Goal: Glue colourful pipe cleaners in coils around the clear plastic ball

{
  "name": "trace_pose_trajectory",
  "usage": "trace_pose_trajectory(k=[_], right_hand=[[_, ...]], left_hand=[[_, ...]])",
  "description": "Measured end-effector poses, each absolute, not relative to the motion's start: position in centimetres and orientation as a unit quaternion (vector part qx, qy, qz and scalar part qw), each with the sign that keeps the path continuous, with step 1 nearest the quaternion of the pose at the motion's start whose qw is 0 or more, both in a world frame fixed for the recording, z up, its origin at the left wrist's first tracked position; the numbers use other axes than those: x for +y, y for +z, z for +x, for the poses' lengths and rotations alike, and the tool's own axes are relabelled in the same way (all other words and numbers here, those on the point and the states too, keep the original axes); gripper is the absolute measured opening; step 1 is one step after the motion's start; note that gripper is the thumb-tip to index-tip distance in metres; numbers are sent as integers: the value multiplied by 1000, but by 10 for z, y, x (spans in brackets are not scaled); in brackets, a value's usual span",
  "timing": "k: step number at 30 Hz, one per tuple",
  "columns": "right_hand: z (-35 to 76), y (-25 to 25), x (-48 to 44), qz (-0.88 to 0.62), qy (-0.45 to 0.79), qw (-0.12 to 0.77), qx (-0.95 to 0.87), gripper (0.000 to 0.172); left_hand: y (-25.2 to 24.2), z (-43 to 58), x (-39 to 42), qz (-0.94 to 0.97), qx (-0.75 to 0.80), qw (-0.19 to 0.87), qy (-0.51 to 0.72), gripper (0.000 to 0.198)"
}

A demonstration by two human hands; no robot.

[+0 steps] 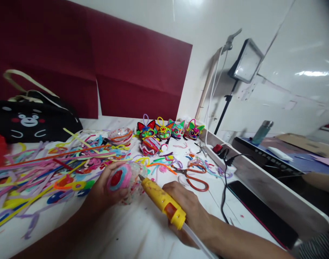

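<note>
My left hand [106, 185] is wrapped round a clear ball [136, 180] partly covered in pink, blue and red fuzzy strips. In my right hand [190, 208] is a yellow glue gun [161, 199], its dark tip at the right side of the ball. Whether the tip touches the ball I cannot tell. Orange-handled scissors [198, 178] lie open on the white table [137, 230], beyond my right hand. A heap of colourful fuzzy stems [59, 162] spreads to the left of the ball.
Several decorated animal heads [163, 132] stand at the back, with two partly covered balls before them. A black phone [261, 212] lies right, near a black cable [223, 201]. A black bag [32, 124] sits back left. Another person's forearm [318, 180] shows far right.
</note>
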State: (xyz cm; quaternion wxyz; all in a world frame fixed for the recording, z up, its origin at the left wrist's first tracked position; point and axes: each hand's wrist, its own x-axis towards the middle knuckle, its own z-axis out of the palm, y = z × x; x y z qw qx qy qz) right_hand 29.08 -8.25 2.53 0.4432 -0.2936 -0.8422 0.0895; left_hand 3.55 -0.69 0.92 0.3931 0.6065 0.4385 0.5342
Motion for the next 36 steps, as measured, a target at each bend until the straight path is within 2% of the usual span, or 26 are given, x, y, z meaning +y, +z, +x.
trace_pose_trajectory(k=[4, 12, 22, 36], right_hand=[[291, 24, -83, -288, 80, 450, -842, 17], [292, 24, -84, -293, 79, 438, -847, 20], [296, 24, -88, -302, 103, 421, -849, 31], [295, 21, -96, -302, 122, 409, -852, 32]], left_hand=[[3, 34, -1, 615, 431, 373, 545, 67], [7, 35, -5, 611, 424, 396, 538, 71], [8, 36, -7, 629, 402, 401, 531, 74], [16, 41, -17, 641, 402, 395, 522, 73]])
